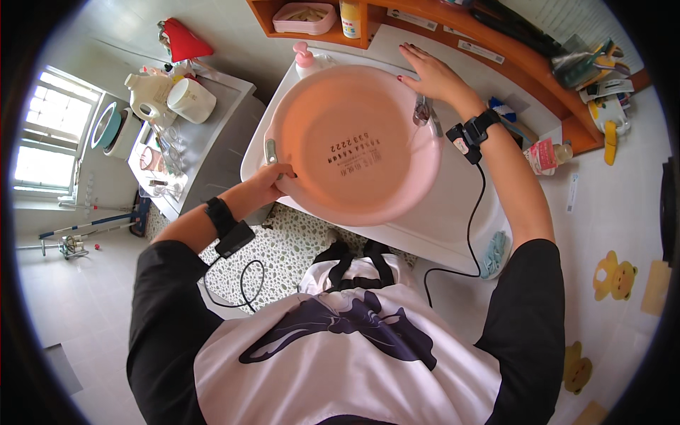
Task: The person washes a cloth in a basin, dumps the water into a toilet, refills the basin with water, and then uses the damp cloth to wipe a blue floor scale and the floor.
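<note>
A large round pink basin (340,106) sits tilted over the white sink (460,234), with dark print on its bottom. Whether it holds water I cannot tell. At its near left rim, just below a grey handle (270,151), my left hand (266,183) grips the edge, thumb on top and fingers hidden underneath. My right hand (433,76) is at the far right of the basin, fingers stretched out and holding nothing. Just below that hand, a shiny metal faucet (422,112) shows at the basin's rim.
A pink-topped pump bottle (304,61) stands behind the basin. An orange shelf (524,71) curves along the far right. A blue-green cloth (494,253) lies at the sink's right corner, near a black cable (473,244). Left, a counter holds a white jug (150,95) and glassware.
</note>
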The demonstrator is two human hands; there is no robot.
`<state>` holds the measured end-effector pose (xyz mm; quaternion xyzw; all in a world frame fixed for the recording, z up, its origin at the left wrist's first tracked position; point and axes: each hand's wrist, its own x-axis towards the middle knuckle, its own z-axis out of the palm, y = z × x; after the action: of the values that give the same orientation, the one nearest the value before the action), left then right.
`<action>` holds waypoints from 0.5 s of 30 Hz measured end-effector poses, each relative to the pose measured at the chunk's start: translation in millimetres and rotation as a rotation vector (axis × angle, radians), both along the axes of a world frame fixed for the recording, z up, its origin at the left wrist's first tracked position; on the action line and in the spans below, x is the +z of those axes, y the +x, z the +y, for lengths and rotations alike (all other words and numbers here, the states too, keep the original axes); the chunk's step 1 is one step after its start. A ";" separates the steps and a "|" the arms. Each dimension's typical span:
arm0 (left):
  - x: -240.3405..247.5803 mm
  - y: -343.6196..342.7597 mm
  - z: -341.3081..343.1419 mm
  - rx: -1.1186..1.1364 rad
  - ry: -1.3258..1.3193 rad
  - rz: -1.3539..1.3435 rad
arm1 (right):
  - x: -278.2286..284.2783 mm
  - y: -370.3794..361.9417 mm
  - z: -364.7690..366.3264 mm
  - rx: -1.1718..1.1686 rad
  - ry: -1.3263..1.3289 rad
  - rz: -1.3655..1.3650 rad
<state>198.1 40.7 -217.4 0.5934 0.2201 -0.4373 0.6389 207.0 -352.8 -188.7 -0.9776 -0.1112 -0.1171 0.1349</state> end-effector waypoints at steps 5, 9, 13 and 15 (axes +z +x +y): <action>10.2 -10.2 3.0 -0.057 -0.057 0.180 | -11.5 -4.5 17.7 0.065 0.016 0.207; 23.7 -27.1 4.9 -0.061 -0.072 0.233 | 1.4 -26.3 11.1 0.033 0.185 0.210; 20.3 -43.6 29.4 -0.024 -0.074 0.242 | 20.7 -67.5 -23.8 -0.088 0.580 0.114; 30.1 -53.9 35.1 -0.021 -0.065 0.264 | 8.2 -86.2 -46.5 -0.049 0.956 0.007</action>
<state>144.2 75.8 -187.3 0.5120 0.2819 -0.5252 0.6185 120.7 -399.2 -180.5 -0.8086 -0.0216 -0.1552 0.5671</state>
